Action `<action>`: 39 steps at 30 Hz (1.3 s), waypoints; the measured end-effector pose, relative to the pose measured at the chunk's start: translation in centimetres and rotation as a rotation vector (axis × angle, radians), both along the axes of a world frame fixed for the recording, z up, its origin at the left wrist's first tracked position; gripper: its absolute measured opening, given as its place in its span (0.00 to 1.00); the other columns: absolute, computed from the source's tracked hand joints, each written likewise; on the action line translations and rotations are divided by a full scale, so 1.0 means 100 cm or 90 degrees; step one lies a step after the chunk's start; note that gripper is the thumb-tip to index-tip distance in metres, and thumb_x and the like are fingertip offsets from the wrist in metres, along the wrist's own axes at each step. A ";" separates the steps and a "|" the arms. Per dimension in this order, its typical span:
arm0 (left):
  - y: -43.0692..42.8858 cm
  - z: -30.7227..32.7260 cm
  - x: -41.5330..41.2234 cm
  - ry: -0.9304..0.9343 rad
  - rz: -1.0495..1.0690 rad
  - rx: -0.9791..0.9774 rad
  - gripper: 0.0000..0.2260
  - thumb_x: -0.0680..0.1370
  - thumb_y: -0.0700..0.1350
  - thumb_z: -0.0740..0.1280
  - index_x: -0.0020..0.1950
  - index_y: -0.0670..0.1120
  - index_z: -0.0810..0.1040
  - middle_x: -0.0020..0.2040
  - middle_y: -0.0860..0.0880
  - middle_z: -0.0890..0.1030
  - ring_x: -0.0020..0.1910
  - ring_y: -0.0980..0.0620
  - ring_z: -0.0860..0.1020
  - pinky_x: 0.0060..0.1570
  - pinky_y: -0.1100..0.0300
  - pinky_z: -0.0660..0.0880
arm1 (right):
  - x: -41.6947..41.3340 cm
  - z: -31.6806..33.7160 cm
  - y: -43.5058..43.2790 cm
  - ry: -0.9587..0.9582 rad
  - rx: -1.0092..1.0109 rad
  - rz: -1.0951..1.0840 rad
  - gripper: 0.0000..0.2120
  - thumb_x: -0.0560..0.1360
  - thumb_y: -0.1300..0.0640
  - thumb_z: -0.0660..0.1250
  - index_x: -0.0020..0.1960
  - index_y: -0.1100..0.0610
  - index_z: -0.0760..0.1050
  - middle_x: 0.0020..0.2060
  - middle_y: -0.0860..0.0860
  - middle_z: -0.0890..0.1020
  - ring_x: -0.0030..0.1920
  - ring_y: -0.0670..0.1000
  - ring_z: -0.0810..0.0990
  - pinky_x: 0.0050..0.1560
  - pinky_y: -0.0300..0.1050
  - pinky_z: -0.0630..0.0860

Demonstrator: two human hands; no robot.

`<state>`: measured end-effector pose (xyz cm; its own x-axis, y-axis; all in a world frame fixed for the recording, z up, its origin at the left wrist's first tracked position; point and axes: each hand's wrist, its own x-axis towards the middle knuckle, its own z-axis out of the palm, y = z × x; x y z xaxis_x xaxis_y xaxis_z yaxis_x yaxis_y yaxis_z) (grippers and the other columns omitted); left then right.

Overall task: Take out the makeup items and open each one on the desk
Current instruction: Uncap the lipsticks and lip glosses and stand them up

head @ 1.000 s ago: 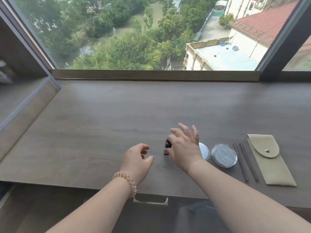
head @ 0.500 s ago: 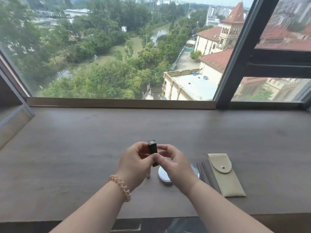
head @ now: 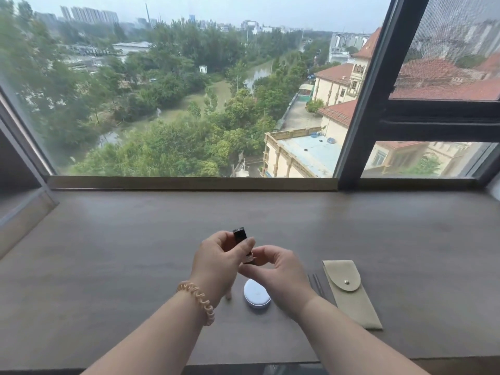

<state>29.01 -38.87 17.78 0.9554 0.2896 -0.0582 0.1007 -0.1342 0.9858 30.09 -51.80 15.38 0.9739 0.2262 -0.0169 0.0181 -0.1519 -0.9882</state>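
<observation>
Hands meet above the middle of the wooden desk (head: 108,266), both closed on a small dark lipstick tube (head: 241,240). The left hand (head: 216,259) grips the upper part, thumb pressed against its side, with the tube's top end poking out above the fingers. The right hand (head: 274,269) pinches the lower end between thumb and fingertips, where a strip of lighter metal shows between the two halves. The tube is tilted, its top leaning to the left and away, and it is held clear of the desk. A coiled hair tie (head: 198,297) sits round the left wrist.

Below the hands, near the front edge, a round white compact (head: 255,295) lies flat on the desk with its lid shut. To its right, two thin dark sticks (head: 316,284) lie side by side, partly hidden by the right wrist, and just beyond them rests a beige pouch (head: 349,290) with its snap flap closed. A wide window (head: 189,104) runs along the far side.
</observation>
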 end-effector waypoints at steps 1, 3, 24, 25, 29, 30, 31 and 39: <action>0.000 0.002 0.000 0.001 0.002 0.009 0.06 0.71 0.46 0.73 0.39 0.45 0.80 0.32 0.52 0.82 0.29 0.61 0.78 0.30 0.69 0.72 | 0.001 0.001 -0.001 0.002 0.005 0.004 0.07 0.66 0.59 0.77 0.43 0.56 0.83 0.35 0.46 0.81 0.35 0.38 0.78 0.39 0.27 0.70; 0.001 0.004 0.001 -0.002 0.005 0.027 0.07 0.72 0.48 0.73 0.38 0.45 0.80 0.33 0.50 0.82 0.32 0.57 0.78 0.34 0.63 0.73 | 0.003 0.002 -0.002 0.002 0.006 0.011 0.07 0.66 0.59 0.77 0.43 0.55 0.83 0.35 0.45 0.80 0.36 0.38 0.77 0.41 0.29 0.72; 0.054 0.059 0.018 -0.129 0.258 -0.176 0.06 0.76 0.47 0.66 0.39 0.50 0.75 0.37 0.52 0.77 0.38 0.56 0.77 0.37 0.65 0.68 | -0.025 -0.049 -0.059 0.129 -0.021 -0.069 0.08 0.63 0.58 0.77 0.41 0.54 0.82 0.38 0.48 0.80 0.40 0.46 0.77 0.46 0.40 0.71; 0.050 0.052 0.016 -0.104 0.247 -0.188 0.06 0.76 0.45 0.64 0.38 0.49 0.74 0.37 0.51 0.77 0.38 0.54 0.77 0.37 0.64 0.68 | -0.024 -0.046 -0.057 0.125 -0.016 -0.077 0.07 0.64 0.59 0.77 0.41 0.53 0.82 0.39 0.49 0.81 0.40 0.46 0.77 0.47 0.40 0.71; 0.025 0.019 0.006 0.029 0.170 -0.259 0.07 0.75 0.38 0.58 0.40 0.46 0.74 0.35 0.48 0.77 0.37 0.50 0.77 0.40 0.58 0.67 | -0.011 -0.024 -0.041 0.063 0.017 -0.078 0.08 0.67 0.62 0.75 0.44 0.53 0.82 0.40 0.48 0.81 0.40 0.40 0.78 0.42 0.27 0.71; 0.017 0.012 0.003 0.053 0.146 -0.254 0.08 0.74 0.36 0.58 0.40 0.46 0.74 0.35 0.48 0.77 0.36 0.50 0.76 0.39 0.57 0.67 | -0.009 -0.018 -0.037 0.046 0.018 -0.074 0.08 0.67 0.62 0.75 0.45 0.52 0.82 0.41 0.48 0.81 0.39 0.39 0.78 0.41 0.25 0.70; 0.010 0.008 0.000 0.067 0.120 -0.242 0.08 0.74 0.35 0.58 0.40 0.45 0.73 0.34 0.48 0.75 0.35 0.50 0.75 0.38 0.57 0.67 | -0.007 -0.014 -0.033 0.034 0.019 -0.073 0.09 0.67 0.61 0.76 0.45 0.52 0.81 0.41 0.48 0.81 0.39 0.39 0.78 0.43 0.26 0.70; -0.017 0.003 -0.013 0.002 -0.020 -0.179 0.09 0.69 0.37 0.74 0.43 0.42 0.74 0.36 0.46 0.81 0.29 0.56 0.78 0.24 0.68 0.70 | -0.007 -0.013 -0.010 0.004 0.089 -0.079 0.09 0.66 0.60 0.77 0.45 0.55 0.81 0.39 0.50 0.82 0.41 0.42 0.81 0.43 0.32 0.73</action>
